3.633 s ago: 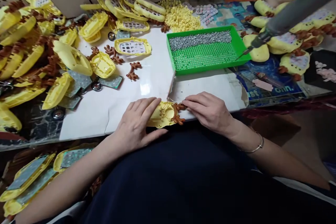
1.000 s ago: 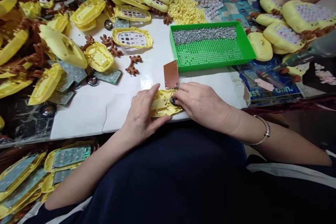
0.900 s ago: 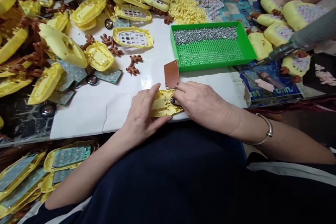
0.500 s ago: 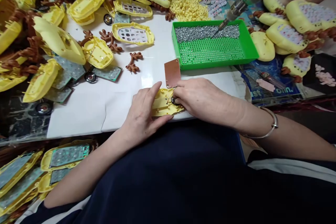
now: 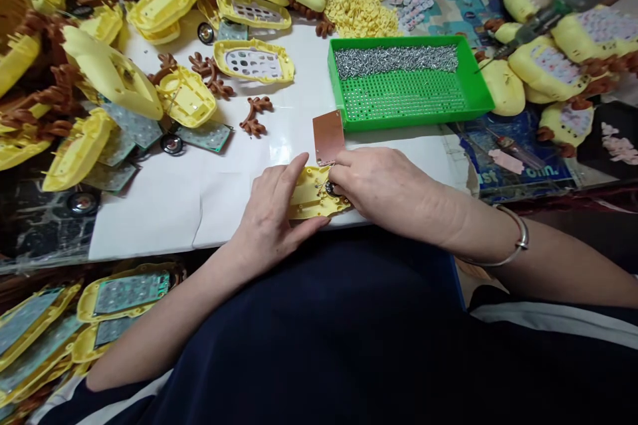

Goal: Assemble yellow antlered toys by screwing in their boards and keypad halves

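Left hand (image 5: 269,212) flat, right hand (image 5: 383,182) pinching, yellow shell (image 5: 309,196)

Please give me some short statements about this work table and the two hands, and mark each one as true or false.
1. The left hand rests on the yellow shell at the near edge of the table. True.
2. The green tray is empty. False: screws fill its far part.
3. The brown board is between the yellow shell and the green tray. True.
4. The right hand holds a brown antler piece. False: its fingertips are at the yellow shell, and an antler piece lies apart on the white table.
5. The right wrist is bare. False: it wears a bracelet.
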Available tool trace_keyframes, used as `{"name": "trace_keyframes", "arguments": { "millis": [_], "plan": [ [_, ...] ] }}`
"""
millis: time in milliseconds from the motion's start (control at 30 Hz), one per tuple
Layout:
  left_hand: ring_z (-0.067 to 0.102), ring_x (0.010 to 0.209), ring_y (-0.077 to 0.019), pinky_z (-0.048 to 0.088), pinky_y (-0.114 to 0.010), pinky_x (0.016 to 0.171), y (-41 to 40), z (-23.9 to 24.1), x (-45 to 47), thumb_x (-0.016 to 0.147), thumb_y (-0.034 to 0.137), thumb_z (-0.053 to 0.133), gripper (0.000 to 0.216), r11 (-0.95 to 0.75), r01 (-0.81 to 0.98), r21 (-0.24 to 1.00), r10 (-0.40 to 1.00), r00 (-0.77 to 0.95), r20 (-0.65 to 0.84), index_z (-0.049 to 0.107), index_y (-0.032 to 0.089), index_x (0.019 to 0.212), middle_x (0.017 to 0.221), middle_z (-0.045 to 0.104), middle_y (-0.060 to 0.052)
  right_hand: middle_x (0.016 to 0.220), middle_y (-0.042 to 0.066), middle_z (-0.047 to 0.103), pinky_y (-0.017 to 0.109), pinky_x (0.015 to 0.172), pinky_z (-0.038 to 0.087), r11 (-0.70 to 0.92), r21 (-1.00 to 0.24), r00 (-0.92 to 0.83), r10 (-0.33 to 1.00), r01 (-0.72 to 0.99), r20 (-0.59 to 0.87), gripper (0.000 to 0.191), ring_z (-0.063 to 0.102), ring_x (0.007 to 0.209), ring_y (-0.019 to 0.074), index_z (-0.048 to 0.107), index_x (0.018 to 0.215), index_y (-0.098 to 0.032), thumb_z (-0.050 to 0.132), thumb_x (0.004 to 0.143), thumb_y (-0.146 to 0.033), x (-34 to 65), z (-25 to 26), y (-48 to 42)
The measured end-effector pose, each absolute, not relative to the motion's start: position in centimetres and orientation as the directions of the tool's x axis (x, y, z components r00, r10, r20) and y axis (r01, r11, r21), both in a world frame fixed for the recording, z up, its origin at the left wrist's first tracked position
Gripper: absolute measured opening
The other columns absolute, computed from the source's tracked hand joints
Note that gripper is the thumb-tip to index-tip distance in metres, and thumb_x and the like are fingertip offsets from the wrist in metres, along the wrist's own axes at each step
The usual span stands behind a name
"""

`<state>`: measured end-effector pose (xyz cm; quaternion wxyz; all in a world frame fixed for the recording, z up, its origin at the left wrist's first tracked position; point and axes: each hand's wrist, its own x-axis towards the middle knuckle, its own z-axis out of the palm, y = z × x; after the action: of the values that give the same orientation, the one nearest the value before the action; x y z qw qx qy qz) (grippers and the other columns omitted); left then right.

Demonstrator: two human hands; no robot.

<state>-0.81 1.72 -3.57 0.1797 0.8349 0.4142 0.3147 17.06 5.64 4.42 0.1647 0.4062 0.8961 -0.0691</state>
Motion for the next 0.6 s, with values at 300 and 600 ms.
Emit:
{"name": "trace_keyframes", "arguments": {
  "millis": [300,600],
  "plan": [
    [0.055,0.105,-0.0264,0.046,-0.042,0.089,1.7,-3.6,-0.7,0.085,0.042,0.063,0.078,-0.593,0.590,0.548,0.805,0.459,0.377,0.022,0.022,0.147,0.116,0.057,-0.012,0.083,0.009,0.066,0.029,0.060,0.032,0.821,-0.047,-0.787,0.529,0.570,-0.317,0.022,0.057,0.080,0.0199,0.065,0.076,-0.011,0.049,0.090,-0.007,17.6,3.7,6.1],
    [0.056,0.106,-0.0268,0.047,-0.043,0.090,1.7,-3.9,-0.8,0.084,0.045,0.063,0.081,-0.596,0.577,0.559,0.802,0.452,0.390,0.019,0.024,0.149,0.118,0.058,-0.012,0.085,0.008,0.065,0.025,0.062,0.035,0.785,-0.211,-0.812,0.555,0.583,-0.177,0.018,0.054,0.072,0.0136,0.067,0.084,-0.010,0.049,0.088,-0.009,19.3,2.5,6.6]
  ]
}}
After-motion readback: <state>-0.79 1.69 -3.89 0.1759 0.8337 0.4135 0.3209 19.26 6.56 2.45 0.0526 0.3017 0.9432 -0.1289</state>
